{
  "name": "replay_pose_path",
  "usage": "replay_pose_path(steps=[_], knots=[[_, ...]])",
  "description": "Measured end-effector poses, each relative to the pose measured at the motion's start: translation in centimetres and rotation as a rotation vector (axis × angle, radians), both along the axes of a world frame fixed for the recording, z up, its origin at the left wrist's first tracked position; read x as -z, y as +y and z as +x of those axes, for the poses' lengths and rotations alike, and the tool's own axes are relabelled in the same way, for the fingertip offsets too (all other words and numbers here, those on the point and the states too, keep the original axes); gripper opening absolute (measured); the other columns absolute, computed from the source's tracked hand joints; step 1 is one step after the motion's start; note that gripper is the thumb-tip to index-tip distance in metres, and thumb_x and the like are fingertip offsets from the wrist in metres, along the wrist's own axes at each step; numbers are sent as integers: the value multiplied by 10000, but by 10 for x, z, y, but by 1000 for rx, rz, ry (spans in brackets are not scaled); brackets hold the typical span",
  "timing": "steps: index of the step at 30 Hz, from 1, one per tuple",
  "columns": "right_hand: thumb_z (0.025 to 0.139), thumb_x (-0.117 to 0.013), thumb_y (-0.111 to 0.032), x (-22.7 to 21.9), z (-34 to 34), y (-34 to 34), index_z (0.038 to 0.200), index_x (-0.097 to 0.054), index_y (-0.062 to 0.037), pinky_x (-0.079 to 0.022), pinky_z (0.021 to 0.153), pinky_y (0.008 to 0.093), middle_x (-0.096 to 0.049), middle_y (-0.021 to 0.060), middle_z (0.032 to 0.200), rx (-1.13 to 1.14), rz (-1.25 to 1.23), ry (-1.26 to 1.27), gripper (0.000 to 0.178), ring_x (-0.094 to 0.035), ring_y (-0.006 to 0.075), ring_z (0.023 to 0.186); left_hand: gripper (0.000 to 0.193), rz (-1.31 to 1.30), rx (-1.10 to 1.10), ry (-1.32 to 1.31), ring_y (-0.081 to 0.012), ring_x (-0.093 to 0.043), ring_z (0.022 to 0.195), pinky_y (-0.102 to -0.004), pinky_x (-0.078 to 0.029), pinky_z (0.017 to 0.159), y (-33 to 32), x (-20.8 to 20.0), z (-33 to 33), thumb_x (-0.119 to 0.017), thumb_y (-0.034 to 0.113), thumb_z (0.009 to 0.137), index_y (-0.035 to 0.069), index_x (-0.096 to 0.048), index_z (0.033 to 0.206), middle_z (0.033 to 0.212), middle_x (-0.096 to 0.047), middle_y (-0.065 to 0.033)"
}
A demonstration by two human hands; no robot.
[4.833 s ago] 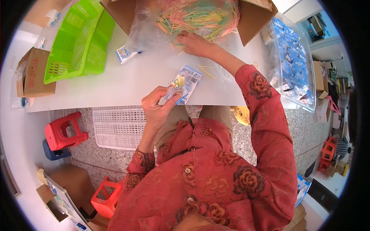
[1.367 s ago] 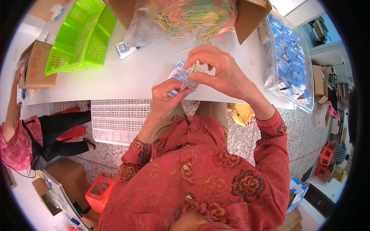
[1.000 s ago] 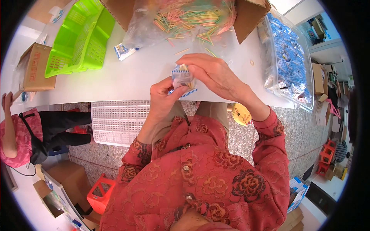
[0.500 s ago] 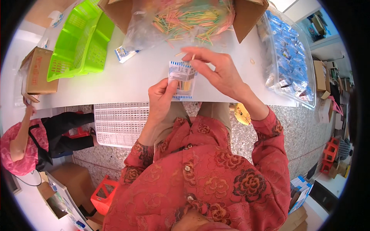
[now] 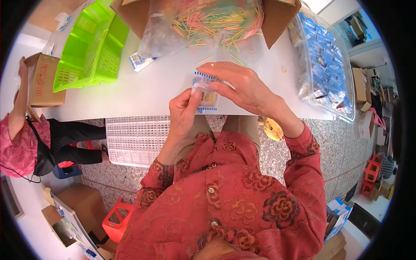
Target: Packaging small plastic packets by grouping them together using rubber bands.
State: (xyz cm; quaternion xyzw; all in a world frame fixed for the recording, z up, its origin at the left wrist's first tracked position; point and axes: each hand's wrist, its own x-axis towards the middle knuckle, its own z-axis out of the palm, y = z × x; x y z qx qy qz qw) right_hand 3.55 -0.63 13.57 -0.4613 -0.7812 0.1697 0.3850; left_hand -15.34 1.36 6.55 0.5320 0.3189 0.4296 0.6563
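Observation:
My left hand [image 5: 184, 106] pinches the lower left part of a small clear packet [image 5: 210, 99] with blue-striped ends and yellowish contents. Over its upper right side, the thumb and bent fingers of my right hand [image 5: 245, 84] close on the packet's top. A tiny pale tip shows at the right fingers; what it belongs to is hidden. Just beyond lie a few loose thin sticks [image 5: 237, 60]. Farther off, a clear plastic bag [image 5: 158, 32] in a cardboard box [image 5: 281, 19] holds many pink, green and yellow sticks [image 5: 208, 24].
A clear bin [image 5: 352, 110] of blue packets stands right. At left are a green basket [image 5: 84, 80], a carton [image 5: 45, 82] and a blue-white packet [image 5: 141, 62]. A white crate [image 5: 136, 141] sits below the table's edge. Another person [image 5: 26, 143] stands at far left.
My right hand has come down onto the packet's top, and the stick between its fingers is largely out of sight. Loose sticks show beyond the hand. The other person's arm has reached up to the carton.

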Motion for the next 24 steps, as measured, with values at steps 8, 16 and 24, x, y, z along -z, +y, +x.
replay_pose_path(steps=[8, 16, 24], knots=[[929, -535, -112, -10, 9, -2, 1264, -525, -45, -466, 901, 344, -613, 121, 1189, 24, -243, 15, 342, -597, 274, 1068, 246, 13, -45, 24, -28, -498, 741, -194, -416, 654, 4, 3, -3, -537, 176, 964, -42, -650, 954, 833, -626, 7], [893, -590, -83, 17, 1, -9, 1130, -605, -4, -482, 821, 285, -629, 80, 1101, 101, -358, 492, 251, -596, 135, 962, 253, -92, -126, -53, -31, -507, 791, -196, -419, 717, 3, -4, -2, -515, 187, 975, -36, -633, 989, 870, -624, 13], [881, -618, -73, 54, 1, -18, 1053, -635, 7, -485, 734, 247, -651, 18, 861, 154, -424, 438, 190, -578, 76, 778, 181, -31, -66, -27, -47, -548, 766, -204, -449, 688, 2, -3, 13, -675, 72, 852, -18, -637, 1004, 871, -645, -12]])
